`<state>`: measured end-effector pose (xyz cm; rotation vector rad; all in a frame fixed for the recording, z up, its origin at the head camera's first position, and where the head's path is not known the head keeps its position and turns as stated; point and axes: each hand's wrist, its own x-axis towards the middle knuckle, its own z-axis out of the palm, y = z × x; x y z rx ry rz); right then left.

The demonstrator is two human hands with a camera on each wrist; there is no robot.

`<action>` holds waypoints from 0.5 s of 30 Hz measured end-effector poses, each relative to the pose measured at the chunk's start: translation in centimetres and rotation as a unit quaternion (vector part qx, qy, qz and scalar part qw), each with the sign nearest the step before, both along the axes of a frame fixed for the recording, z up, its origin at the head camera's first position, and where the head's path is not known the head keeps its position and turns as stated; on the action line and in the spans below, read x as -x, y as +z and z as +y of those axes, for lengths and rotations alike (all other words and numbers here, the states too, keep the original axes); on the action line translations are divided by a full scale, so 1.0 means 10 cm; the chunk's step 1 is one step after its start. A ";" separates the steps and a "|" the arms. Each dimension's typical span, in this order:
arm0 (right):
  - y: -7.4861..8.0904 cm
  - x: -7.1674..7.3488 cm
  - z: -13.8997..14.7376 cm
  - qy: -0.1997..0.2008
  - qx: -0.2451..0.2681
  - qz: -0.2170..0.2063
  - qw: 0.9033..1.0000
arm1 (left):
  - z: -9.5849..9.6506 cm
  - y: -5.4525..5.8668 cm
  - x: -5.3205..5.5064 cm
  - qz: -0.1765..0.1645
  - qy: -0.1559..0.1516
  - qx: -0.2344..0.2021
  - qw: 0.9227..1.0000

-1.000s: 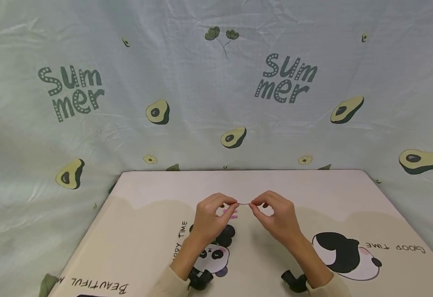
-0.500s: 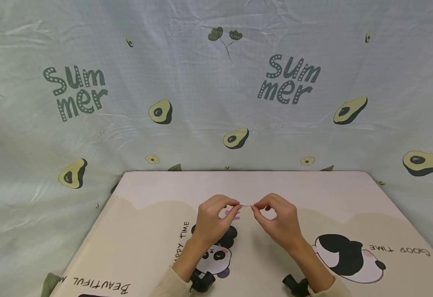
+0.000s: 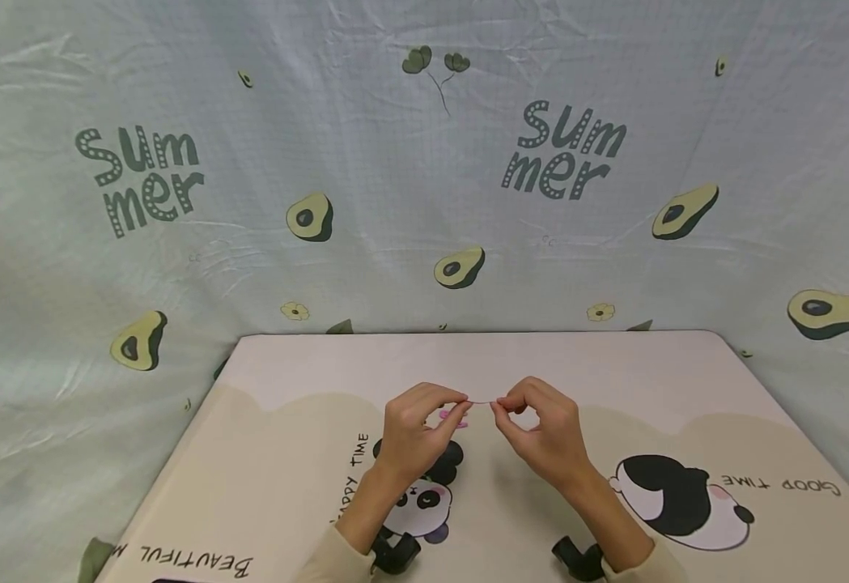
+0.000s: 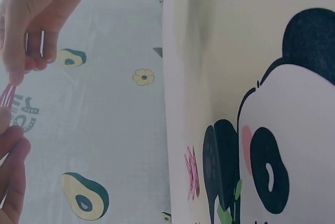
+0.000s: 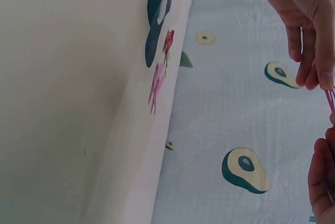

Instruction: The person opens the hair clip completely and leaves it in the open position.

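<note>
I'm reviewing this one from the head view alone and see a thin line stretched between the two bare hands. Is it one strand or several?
Observer: Several. The left wrist view shows thin pink strands side by side between the bare left hand and the bare right hand.
Operator: From here, the left hand blocks part of the beige table around those pink marks. Anything else there?
Observer: Yes, the right wrist view shows a small red patch next to them.

Pink strands (image 3: 482,402) between the hands (image 3: 415,427) (image 3: 546,429) slightly flatter and lower than 1 second ago.
</note>
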<state>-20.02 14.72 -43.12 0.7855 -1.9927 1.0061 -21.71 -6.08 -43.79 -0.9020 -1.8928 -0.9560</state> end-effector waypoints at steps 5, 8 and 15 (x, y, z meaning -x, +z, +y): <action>-0.01 0.00 0.00 0.002 0.000 -0.001 1.000 | -0.01 0.00 -0.01 -0.003 -0.006 -0.001 1.000; -0.02 0.00 0.00 0.006 0.002 -0.001 1.000 | -0.01 0.00 -0.01 -0.001 -0.009 0.001 1.000; -0.02 -0.01 -0.02 0.005 0.005 -0.002 1.000 | -0.02 0.01 -0.02 0.000 -0.010 0.001 1.000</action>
